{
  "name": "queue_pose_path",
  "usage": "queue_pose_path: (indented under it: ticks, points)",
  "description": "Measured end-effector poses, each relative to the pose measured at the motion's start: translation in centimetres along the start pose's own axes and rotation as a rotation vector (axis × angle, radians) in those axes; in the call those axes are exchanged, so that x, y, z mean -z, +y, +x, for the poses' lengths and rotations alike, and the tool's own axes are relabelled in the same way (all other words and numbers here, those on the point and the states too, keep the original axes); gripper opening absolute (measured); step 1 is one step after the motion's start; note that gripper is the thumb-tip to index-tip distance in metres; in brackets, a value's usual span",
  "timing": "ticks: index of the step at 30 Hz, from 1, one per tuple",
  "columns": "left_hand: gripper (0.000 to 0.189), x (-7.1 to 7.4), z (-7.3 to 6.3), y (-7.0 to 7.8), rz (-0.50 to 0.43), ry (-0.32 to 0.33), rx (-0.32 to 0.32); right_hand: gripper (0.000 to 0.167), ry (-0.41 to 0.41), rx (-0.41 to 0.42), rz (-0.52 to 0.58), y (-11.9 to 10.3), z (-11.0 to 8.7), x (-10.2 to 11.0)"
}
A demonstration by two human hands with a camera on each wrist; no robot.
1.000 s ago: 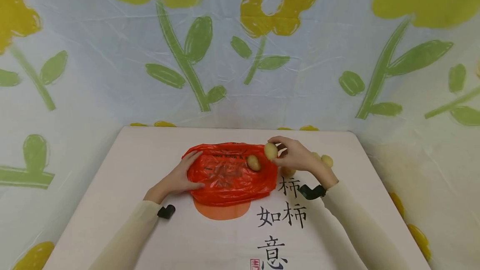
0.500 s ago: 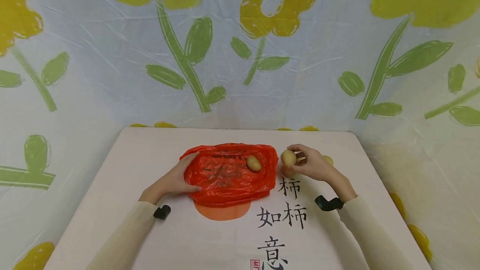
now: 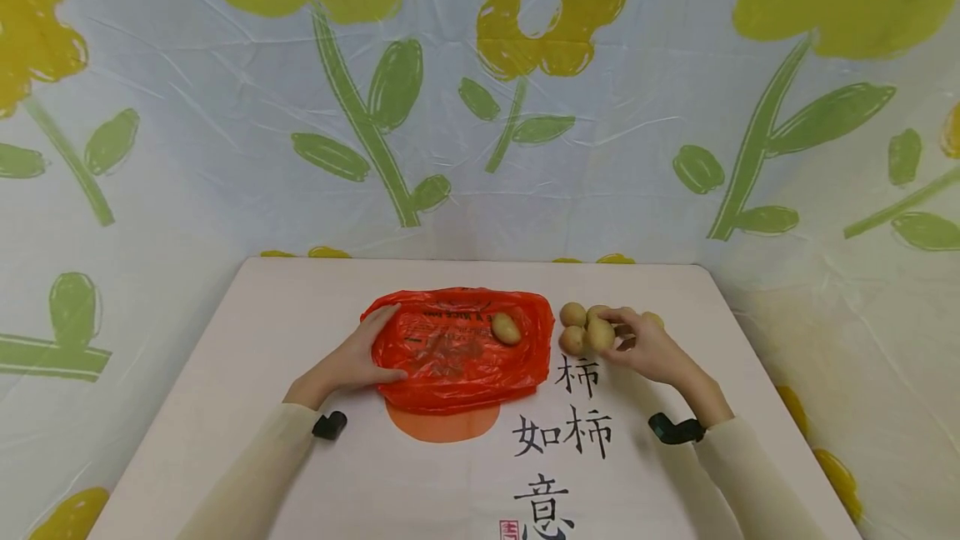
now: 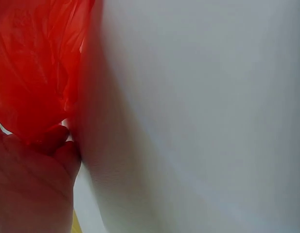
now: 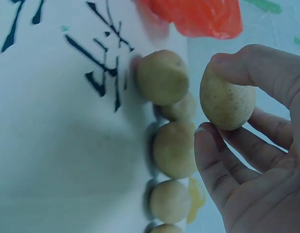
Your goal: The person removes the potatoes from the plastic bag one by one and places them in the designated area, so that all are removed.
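Note:
A red plastic bag (image 3: 450, 394) with dark print lies spread and hollowed in the middle of the table, one potato (image 3: 506, 328) inside near its right side. My left hand (image 3: 352, 357) grips the bag's left edge; in the left wrist view, curled fingers (image 4: 67, 155) meet the red plastic. Right of the bag, my right hand (image 3: 647, 346) pinches a potato (image 5: 227, 102) between thumb and fingertips. The held potato overlaps a cluster of several potatoes (image 3: 572, 341) in the head view. In the right wrist view, it is raised beside a row of potatoes (image 5: 174, 149).
The white table top (image 3: 300, 473) bears black brush characters (image 3: 590, 432) and an orange printed shape (image 3: 442, 427) below the bag. Another potato (image 3: 653, 319) lies behind my right hand. A flower-patterned cloth (image 3: 247, 107) hangs behind and at the sides.
My right hand has moved rightward and nearer to me, carrying the potato from the bag's right edge to the cluster. The left hand and the potato in the bag stay nearly in place.

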State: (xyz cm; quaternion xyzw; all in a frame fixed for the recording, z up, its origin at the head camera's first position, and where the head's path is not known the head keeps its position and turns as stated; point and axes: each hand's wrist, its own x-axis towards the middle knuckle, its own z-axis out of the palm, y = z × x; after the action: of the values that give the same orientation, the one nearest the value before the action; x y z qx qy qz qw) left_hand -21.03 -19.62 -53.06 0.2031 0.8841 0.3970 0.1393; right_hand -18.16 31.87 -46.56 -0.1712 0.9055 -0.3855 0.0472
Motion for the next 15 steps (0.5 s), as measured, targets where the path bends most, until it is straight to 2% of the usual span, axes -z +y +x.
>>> queue_pose_path:
  ticks: [7, 15]
  points:
    - [0.118, 0.0, 0.0, -0.1, -0.006, -0.005, 0.016, 0.056, 0.000, -0.060, 0.044, 1.3, -0.9, -0.5]
    - [0.117, -0.1, 0.1, -0.2, -0.014, -0.003, 0.022, 0.058, 0.008, -0.075, 0.035, 2.1, -1.3, -1.1]
